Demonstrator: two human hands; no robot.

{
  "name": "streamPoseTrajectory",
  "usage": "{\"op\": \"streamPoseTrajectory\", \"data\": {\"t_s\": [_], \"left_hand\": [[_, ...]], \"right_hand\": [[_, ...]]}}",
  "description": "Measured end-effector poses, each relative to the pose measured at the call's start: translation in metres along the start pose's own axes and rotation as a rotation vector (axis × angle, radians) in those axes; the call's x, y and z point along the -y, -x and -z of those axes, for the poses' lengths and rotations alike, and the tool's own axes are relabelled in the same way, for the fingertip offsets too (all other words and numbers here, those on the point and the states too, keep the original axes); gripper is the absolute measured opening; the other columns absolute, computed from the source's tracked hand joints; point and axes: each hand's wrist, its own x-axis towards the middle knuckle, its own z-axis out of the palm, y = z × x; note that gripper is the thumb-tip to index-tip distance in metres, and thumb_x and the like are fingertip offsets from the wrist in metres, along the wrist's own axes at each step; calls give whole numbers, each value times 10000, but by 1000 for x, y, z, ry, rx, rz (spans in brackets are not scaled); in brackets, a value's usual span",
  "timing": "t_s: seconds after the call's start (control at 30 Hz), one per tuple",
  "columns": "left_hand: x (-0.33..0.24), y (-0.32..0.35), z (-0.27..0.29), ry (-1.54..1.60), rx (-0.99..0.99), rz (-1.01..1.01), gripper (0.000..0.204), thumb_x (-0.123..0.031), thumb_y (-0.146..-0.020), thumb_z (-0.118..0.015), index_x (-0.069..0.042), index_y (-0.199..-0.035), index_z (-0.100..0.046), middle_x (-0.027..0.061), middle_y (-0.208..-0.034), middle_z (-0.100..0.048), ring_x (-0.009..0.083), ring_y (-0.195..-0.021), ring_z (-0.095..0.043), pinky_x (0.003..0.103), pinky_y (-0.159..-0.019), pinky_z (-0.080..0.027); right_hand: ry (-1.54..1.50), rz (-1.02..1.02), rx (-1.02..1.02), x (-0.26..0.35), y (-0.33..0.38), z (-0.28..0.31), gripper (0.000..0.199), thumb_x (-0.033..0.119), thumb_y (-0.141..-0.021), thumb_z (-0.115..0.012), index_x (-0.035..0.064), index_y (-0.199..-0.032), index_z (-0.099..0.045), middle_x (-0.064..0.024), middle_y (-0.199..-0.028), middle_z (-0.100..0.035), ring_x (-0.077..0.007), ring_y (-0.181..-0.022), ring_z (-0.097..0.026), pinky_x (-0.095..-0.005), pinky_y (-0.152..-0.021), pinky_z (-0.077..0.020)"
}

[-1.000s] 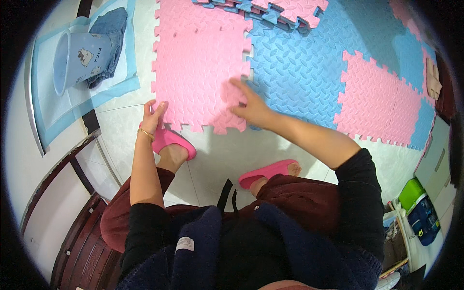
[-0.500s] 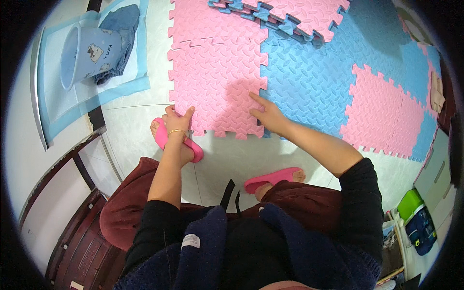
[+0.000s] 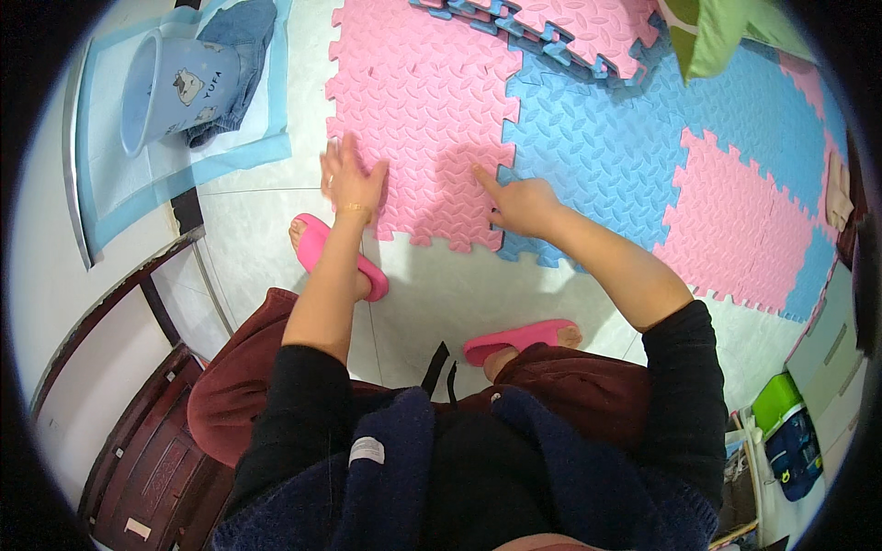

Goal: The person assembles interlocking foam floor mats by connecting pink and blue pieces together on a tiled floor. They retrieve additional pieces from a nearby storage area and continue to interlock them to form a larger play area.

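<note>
A pink foam mat tile with jigsaw edges lies on the floor in front of me. My left hand is over its left edge, fingers spread and slightly blurred, holding nothing. At the tile's right edge is my right hand, index finger stretched over the pink foam and thumb apart; its other fingers are hidden. A blue foam tile adjoins on the right, with a dark narrow gap near my thumb at the seam. The blue tile's near edge comes closer to me than the pink one's.
Stacked pink and blue tiles rest on the mat ahead. A light-blue bucket lies by folded denim on a pad at far left. Green patterned cloth shows at top right. My pink slippers stand near the mat.
My left hand has moved forward along the pink tile's left edge and spread its fingers. The pink tile's near edge has shifted slightly forward. Green cloth has come into view at top right.
</note>
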Motion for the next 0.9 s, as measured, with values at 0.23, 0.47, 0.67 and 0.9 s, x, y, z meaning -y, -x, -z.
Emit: {"op": "streamPoseTrajectory", "data": {"t_s": [0.23,0.47,0.67,0.9], "left_hand": [[-22,-83,-2,68,56,-337,565,-399,-812,-626,-67,-1252,-503,191,-1353,-401,311,-1190,-442,390,-959,-390],[65,-152,8,403,-286,262,370,-216,-778,-663,-8,-1079,-619,103,-906,-672,202,-823,-635,302,-768,-493],[90,-171,1,371,-368,468,355,-192,-746,-666,-60,-1074,-634,85,-926,-674,231,-853,-641,335,-783,-493],[77,-208,26,192,-213,399,286,-241,-756,-682,-124,-1016,-668,45,-926,-679,229,-855,-641,342,-768,-495]], "right_hand": [[144,-2,-196,8,-8,19,656,247,-788,-576,110,-1384,-340,-110,-882,-652,-267,-816,-634,-431,-609,-487],[238,84,-701,-18,-57,50,782,461,-766,-626,37,-1364,-353,-184,-1426,-304,-291,-1350,-249,-430,-1104,-211],[241,32,-532,-26,-59,53,888,500,-728,-650,-6,-1372,-305,-185,-1452,-259,-301,-1360,-226,-426,-1114,-184],[177,54,-552,-38,-58,46,923,491,-720,-656,23,-1405,-250,-164,-1477,-212,-300,-1373,-192,-444,-1113,-170]]}}
